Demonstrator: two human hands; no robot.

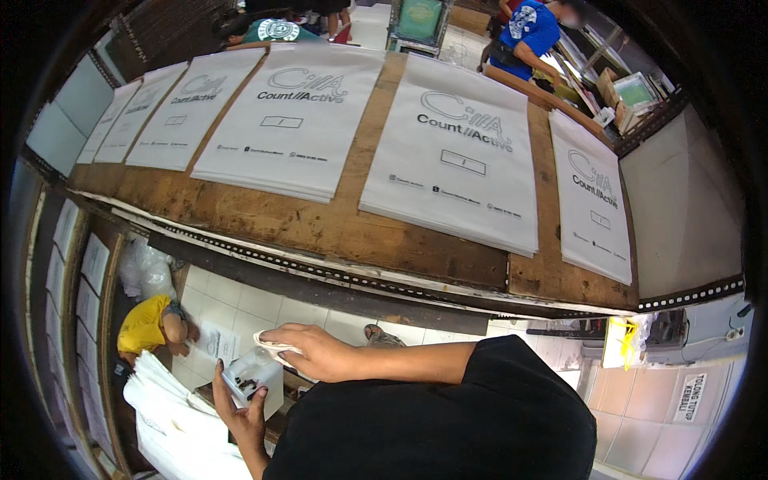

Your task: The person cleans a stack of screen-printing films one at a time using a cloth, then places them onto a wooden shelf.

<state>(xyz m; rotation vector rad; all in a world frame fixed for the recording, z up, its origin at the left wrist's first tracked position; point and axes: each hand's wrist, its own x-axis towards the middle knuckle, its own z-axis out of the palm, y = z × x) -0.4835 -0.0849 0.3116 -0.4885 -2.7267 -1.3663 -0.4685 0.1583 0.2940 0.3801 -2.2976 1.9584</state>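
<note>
My left hand [240, 420] grips a small whitish, see-through container [270, 389] from below, thumb and fingers on either side of it. Dark bits or stains show on or in the container; I cannot tell which. Above its upper end, my right hand [316, 352] holds a folded off-white cloth [276, 344] under its fingers. Whether the cloth touches the container is hard to make out. Beside my left hand lies a heap of white sheets or bags [172, 416].
Stacks of printed white bags [456, 176] lie along a wooden table [344, 220] ahead. A person in yellow [144, 324] crouches at the left on the tiled floor [256, 300], by racks [84, 320]. Another person in blue [528, 36] works beyond the table.
</note>
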